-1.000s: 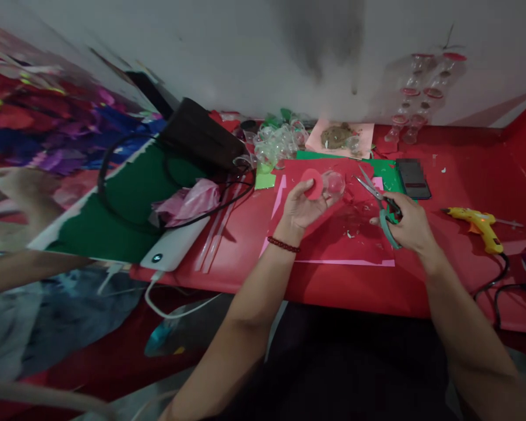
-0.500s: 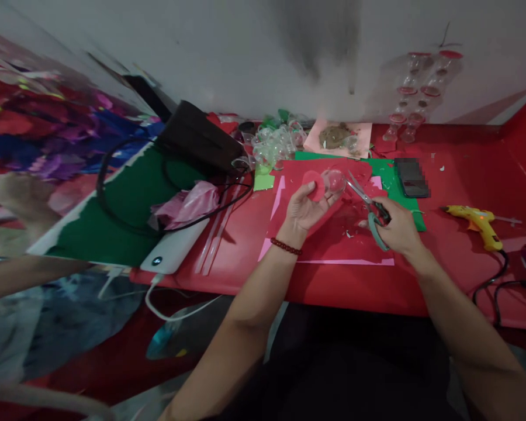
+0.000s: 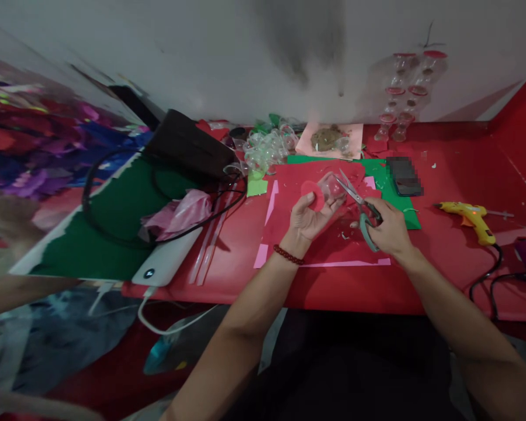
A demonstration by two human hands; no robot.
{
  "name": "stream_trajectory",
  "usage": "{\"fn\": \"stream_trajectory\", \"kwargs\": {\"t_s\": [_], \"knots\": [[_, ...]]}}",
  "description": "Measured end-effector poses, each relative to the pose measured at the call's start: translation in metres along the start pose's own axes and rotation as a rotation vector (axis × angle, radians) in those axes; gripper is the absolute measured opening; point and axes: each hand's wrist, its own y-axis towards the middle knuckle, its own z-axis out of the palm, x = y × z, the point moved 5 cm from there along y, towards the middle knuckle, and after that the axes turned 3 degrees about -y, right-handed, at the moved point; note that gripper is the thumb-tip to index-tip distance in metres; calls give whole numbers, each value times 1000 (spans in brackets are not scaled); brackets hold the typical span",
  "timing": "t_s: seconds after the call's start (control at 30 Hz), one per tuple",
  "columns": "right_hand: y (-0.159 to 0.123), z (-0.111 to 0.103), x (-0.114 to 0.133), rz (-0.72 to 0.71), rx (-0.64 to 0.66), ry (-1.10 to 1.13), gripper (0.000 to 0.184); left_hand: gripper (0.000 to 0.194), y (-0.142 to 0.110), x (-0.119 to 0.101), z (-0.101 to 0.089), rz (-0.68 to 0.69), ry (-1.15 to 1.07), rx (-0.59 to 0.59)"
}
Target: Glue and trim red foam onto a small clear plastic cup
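In the head view, the left hand (image 3: 307, 221) has its grip on a red disc (image 3: 314, 193) and clear plastic cup (image 3: 332, 186) above a red sheet (image 3: 280, 234), the right hand (image 3: 390, 229) is wrapped round scissors (image 3: 352, 191) near the cup, and trimming seems in hand, any next cut calling for steady fingers.

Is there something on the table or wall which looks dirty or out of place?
Yes: a dark smudge marks the wall, unlike its cleaner surroundings, and small pale scraps litter the red sheet, which looks untidy.
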Motion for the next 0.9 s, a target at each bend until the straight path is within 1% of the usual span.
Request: {"fn": "stream_trajectory", "kwargs": {"t_s": [0.1,0.17,0.33,0.4,0.53,0.7,0.9], "knots": [[0,1,0,4,-3,-1,45,56,0,2,1,-3,-64,32],[0,0,0,3,-18,-1,44,59,-2,3,3,-13,-125,29],[1,-1,0,-3,-43,39,43,63,-7,4,8,-60,-218,-67],[1,-1,1,-6,-48,46,42,64,-8,3,9,-65,-226,-83],[0,-2,3,-22,-56,44,41,66,-8,1,10,-44,-213,-58],[-1,-3,6,-22,-63,21,40,65,-9,-2,12,-32,-184,-71],[0,-4,6,-6,-46,30,44,67,-8,-1,12,-38,-159,-82]]}}
